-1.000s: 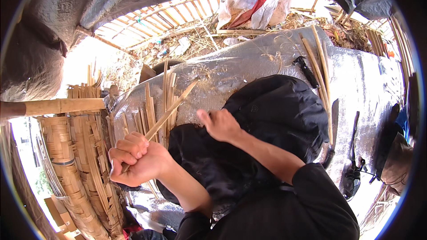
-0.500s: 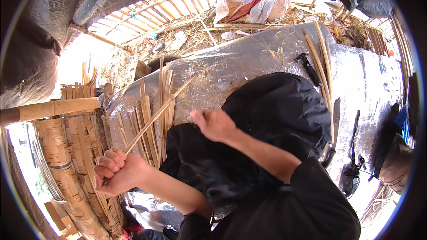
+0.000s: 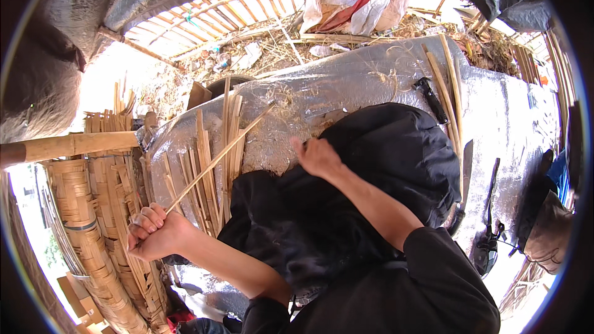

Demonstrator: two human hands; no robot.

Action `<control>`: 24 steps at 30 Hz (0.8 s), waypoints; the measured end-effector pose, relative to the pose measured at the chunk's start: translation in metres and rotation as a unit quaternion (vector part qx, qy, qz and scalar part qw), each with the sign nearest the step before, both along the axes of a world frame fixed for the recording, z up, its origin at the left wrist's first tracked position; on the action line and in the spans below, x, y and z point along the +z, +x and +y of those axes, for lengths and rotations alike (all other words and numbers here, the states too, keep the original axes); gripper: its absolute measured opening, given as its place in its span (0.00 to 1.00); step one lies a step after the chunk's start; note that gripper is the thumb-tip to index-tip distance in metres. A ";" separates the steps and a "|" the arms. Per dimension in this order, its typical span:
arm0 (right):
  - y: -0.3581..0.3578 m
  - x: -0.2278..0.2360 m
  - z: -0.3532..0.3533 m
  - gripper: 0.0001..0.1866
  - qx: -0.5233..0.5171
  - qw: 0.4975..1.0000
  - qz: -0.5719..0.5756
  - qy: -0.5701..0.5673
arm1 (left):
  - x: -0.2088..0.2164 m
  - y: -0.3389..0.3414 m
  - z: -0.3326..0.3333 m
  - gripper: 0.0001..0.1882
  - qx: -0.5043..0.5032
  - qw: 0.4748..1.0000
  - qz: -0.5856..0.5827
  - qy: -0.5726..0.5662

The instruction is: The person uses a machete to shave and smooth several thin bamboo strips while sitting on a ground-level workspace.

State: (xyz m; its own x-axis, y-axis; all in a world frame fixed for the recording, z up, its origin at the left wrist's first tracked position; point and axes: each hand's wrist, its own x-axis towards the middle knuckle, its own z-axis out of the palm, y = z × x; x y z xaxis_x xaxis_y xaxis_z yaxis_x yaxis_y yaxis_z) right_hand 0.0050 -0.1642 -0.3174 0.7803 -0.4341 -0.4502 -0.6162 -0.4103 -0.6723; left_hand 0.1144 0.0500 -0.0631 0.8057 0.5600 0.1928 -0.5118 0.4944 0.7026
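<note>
My left hand is closed in a fist around the lower end of a long thin bamboo strip. The strip slants up and away to the right, its far tip above the silver sheet. My right hand is over the black cloth on my lap, apart from the strip. Its fingers are curled, with one digit pointing up and left; whether anything is inside is hidden. Several cut bamboo strips lie beneath and beside the held one.
Rolled woven bamboo mats and a bamboo pole stand at the left. On the sheet at the right lie a black-handled tool, long bamboo pieces and dark glasses. Plastic sacks hang at the back fence.
My right hand has moved a little right and toward the black cloth, away from the strip. My left hand has risen slightly and shifted left, still gripping the bamboo strip.
</note>
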 end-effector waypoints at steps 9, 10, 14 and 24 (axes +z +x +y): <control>-0.022 0.023 0.002 0.42 0.016 1.000 0.019 0.015 | -0.004 0.001 0.012 0.20 0.007 1.000 0.021 0.005; -0.021 0.006 -0.011 0.42 -0.010 0.998 0.052 0.024 | -0.001 -0.001 0.011 0.20 -0.033 0.999 -0.004 0.017; -0.019 0.039 -0.039 0.45 0.026 0.994 0.077 0.077 | 0.007 -0.025 0.002 0.14 -0.179 0.981 -0.071 0.032; -0.053 0.163 0.012 0.33 0.085 0.964 -0.227 0.111 | 0.013 -0.057 -0.041 0.25 -0.352 0.877 -0.292 0.147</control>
State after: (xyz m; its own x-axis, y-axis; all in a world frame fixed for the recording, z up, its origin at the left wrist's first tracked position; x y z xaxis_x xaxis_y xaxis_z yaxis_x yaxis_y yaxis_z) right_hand -0.0485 -0.1525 -0.1547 0.9701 -0.2148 -0.1127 -0.1745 -0.2951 -0.9394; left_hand 0.0572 0.0091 -0.0505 0.6483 -0.1795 0.7399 -0.4666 0.6742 0.5725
